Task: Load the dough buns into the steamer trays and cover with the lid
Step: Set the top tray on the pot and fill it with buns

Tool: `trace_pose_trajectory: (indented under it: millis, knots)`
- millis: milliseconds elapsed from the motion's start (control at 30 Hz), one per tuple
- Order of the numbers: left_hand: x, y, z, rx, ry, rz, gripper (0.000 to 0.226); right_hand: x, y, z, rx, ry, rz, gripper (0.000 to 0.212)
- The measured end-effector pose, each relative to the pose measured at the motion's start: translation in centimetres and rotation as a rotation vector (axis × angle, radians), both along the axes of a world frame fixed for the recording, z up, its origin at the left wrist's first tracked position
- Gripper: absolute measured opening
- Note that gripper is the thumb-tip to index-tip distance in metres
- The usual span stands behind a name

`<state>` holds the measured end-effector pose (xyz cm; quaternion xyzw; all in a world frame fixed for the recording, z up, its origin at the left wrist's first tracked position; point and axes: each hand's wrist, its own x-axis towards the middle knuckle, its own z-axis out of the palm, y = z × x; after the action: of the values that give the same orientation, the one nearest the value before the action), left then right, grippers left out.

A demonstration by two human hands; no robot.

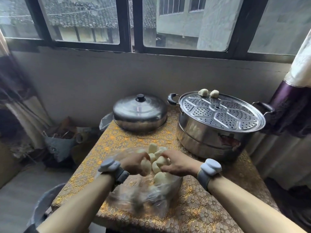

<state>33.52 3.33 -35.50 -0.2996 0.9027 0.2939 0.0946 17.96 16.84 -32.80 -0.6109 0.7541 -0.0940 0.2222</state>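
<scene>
Buns (157, 178), pale and lumpy; left grip (134, 163) and right grip (179, 163) each clutch one.

Single view: head-worn, wide-angle, facing forward and down across desk (117, 143). Forearms enter frame at 5 and 7 o'clock. Close under lens, just below frame centre: left hand (134, 163), right hand (178, 163), among dough buns (152, 157). From hands: lid (139, 113) at 11 o'clock, steamer (210, 132) at 2 o'clock, both farther off. Across top, window (84, 22), faced head-on. Lens bows frame edges.
</scene>
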Motion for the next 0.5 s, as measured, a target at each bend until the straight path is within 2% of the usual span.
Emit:
trace_pose_trajectory:
  millis: [267, 433, 500]
  knots:
    - [-4.0, -2.0, 6.7, 0.119, 0.466, 0.139, 0.060, -5.1, 0.8, 2.8, -0.234, -0.313, -0.235, 0.049]
    - [-8.9, -1.9, 11.3, 0.176, 0.602, 0.073, 0.059, -8.8, 2.2, 6.3, -0.395, -0.485, -0.348, 0.057]
    - [-10.6, -1.8, 12.5, 0.155, 0.611, 0.056, 0.059, -10.4, 2.2, 7.4, -0.430, -0.456, -0.377, 0.059]
